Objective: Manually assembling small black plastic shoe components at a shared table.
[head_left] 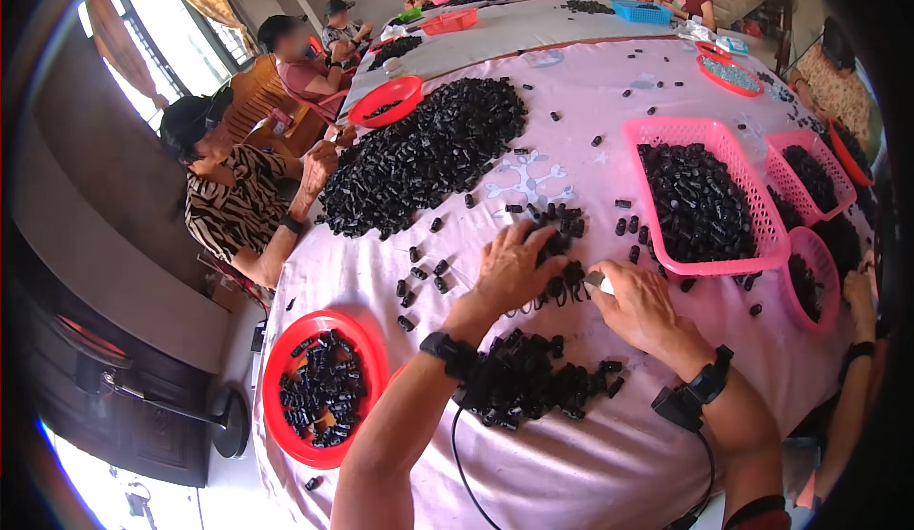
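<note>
My left hand (pixel 509 271) rests over a few small black cylindrical pieces (pixel 558 220), its fingers spread and touching some of them. Close by on the right, my right hand (pixel 640 309) is closed, with a small whitish thing (pixel 600 282) showing at its fingertips; its kind is hidden by the fingers. Between my forearms, near the front edge, lies a pile of the same black pieces (pixel 524 378). Several loose ones (pixel 419 273) are scattered left of my left hand. Both wrists wear black bands with cables.
A large heap of black pieces (pixel 428 154) covers the far left. A pink basket (pixel 633 135) full of them stands to the right, a red tray (pixel 276 416) at the left front. Beside the heap sits a co-worker (pixel 233 187); other people line the long cloth-covered table.
</note>
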The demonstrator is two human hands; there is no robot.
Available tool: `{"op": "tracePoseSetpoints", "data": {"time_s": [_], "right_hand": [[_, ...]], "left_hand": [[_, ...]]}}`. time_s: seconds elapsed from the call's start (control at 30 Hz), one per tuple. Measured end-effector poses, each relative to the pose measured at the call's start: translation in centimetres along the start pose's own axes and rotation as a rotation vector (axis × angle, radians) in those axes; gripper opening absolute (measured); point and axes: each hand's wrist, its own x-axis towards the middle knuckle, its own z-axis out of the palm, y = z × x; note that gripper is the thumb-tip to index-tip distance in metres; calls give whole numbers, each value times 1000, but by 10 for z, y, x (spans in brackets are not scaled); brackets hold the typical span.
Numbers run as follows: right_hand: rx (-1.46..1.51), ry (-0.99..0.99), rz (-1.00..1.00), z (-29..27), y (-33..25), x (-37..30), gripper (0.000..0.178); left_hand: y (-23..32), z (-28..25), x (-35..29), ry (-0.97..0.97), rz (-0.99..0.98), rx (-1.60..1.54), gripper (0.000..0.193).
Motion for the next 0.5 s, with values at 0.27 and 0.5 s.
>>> {"op": "tracePoseSetpoints", "data": {"time_s": [0.27,0.5], "right_hand": [[-79,-196,-70,-2,-25,-20,24],[-60,-243,-243,2,-49,-35,24]], "left_hand": [[29,-10,-105,-67,139,-146,45],[51,-37,-183,-244,69,36,70]]}}
